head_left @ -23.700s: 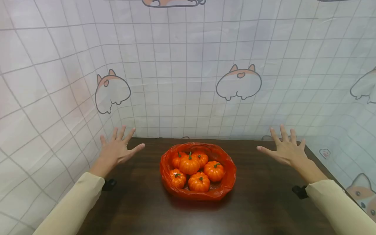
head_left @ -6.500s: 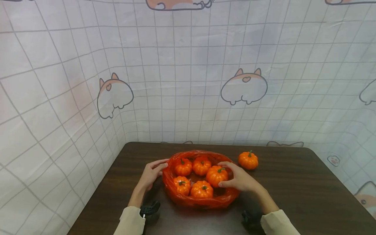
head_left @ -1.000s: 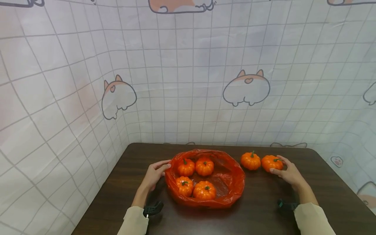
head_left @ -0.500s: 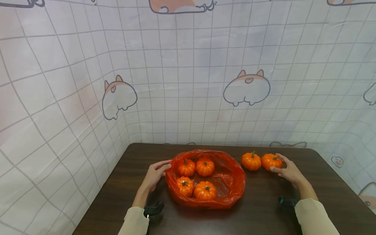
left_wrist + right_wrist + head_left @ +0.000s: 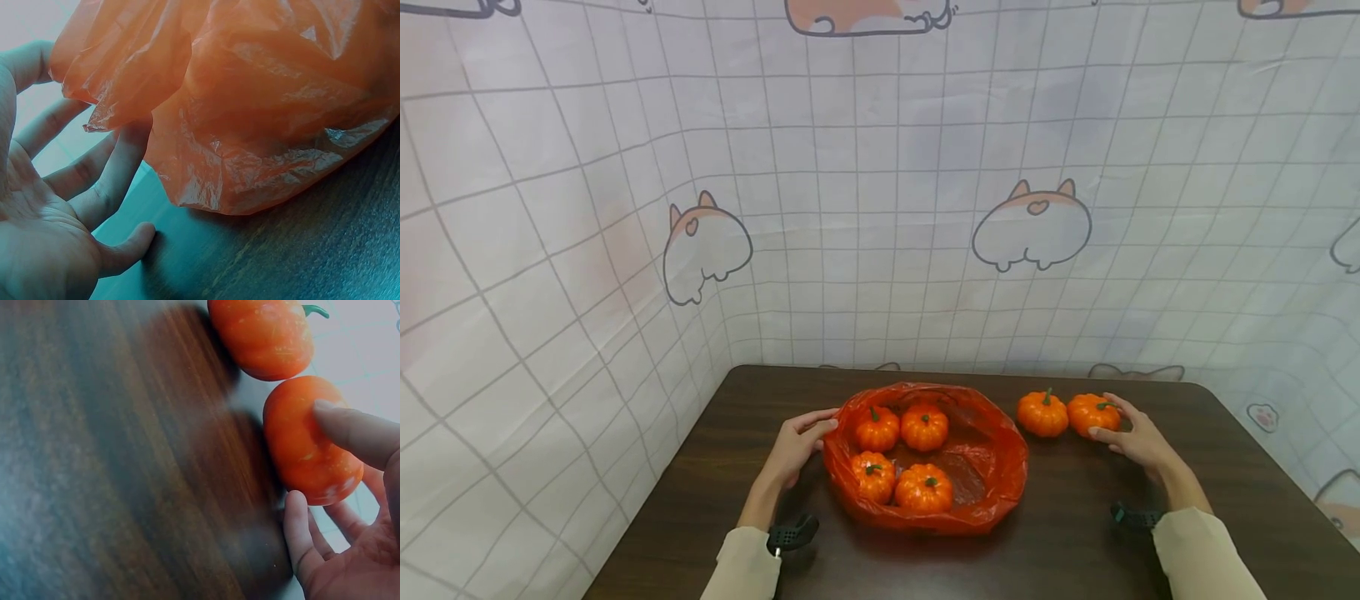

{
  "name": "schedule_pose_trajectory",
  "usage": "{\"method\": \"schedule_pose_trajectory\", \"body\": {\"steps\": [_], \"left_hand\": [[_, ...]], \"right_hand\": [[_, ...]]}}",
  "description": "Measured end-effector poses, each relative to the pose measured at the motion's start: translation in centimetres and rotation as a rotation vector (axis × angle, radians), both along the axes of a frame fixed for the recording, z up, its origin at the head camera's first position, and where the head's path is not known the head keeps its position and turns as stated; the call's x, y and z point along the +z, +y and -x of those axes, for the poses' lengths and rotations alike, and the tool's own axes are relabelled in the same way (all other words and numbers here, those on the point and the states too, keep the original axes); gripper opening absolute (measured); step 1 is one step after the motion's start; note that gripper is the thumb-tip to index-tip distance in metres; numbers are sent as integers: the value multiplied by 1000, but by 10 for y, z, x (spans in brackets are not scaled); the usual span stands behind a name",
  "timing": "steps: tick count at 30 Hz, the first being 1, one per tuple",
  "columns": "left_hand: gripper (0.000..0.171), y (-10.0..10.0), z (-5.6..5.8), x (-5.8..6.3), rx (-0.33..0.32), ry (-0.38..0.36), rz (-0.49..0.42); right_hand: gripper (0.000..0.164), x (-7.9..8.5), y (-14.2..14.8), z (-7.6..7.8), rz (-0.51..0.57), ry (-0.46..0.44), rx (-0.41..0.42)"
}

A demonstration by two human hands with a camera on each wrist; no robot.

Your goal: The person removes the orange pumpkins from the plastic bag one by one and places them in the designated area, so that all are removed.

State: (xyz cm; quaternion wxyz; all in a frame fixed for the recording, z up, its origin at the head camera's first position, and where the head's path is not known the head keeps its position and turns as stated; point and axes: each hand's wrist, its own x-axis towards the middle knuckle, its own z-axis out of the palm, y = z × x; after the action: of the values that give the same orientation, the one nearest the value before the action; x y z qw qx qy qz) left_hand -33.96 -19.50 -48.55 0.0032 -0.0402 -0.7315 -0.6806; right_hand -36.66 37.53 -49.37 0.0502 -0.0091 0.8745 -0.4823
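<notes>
A rolled-down red plastic bag (image 5: 1000, 500) stands on the dark table with several small orange pumpkins (image 5: 924, 487) inside, all in its left and middle part. My left hand (image 5: 792, 450) holds the bag's left rim; in the left wrist view the fingertips go behind the crinkled flap and the little finger lies low near the tabletop. To the right of the bag, my right hand (image 5: 1146, 437) grips a pumpkin (image 5: 303, 444) that sits on the table, thumb on its near side and fingers round the far side. Close on its left is another pumpkin (image 5: 1042, 414) with an upright green stem.
The dark wooden table (image 5: 1075, 533) ends at a back edge just behind the pumpkins. Beyond it hangs a white gridded cloth (image 5: 910, 275) with cartoon corgis, also along both sides. A black strap device (image 5: 792, 533) sits on each wrist.
Since several seconds ago, the right hand has carried a pumpkin out of the bag to beside the other one on the table. Over the last second it shifted slightly; the left hand stayed put.
</notes>
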Motion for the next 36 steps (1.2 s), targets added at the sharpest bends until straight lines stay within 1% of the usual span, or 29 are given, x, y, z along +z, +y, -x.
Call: {"method": "schedule_pose_trajectory", "body": {"steps": [6, 12, 22, 27, 36], "left_hand": [[34, 0, 0, 0, -10, 7, 0], [36, -1, 0, -1, -29, 15, -1], [37, -1, 0, -2, -31, 17, -3], [40, -1, 0, -2, -34, 16, -9], [35, -1, 0, -1, -23, 6, -23]], "right_hand": [[95, -1, -2, -1, -2, 7, -12], [95, 1, -5, -3, -37, 19, 2], [93, 0, -12, -3, -95, 69, 19], [93, 1, -17, -4, -100, 88, 20], [95, 4, -20, -2, -112, 62, 5]]}}
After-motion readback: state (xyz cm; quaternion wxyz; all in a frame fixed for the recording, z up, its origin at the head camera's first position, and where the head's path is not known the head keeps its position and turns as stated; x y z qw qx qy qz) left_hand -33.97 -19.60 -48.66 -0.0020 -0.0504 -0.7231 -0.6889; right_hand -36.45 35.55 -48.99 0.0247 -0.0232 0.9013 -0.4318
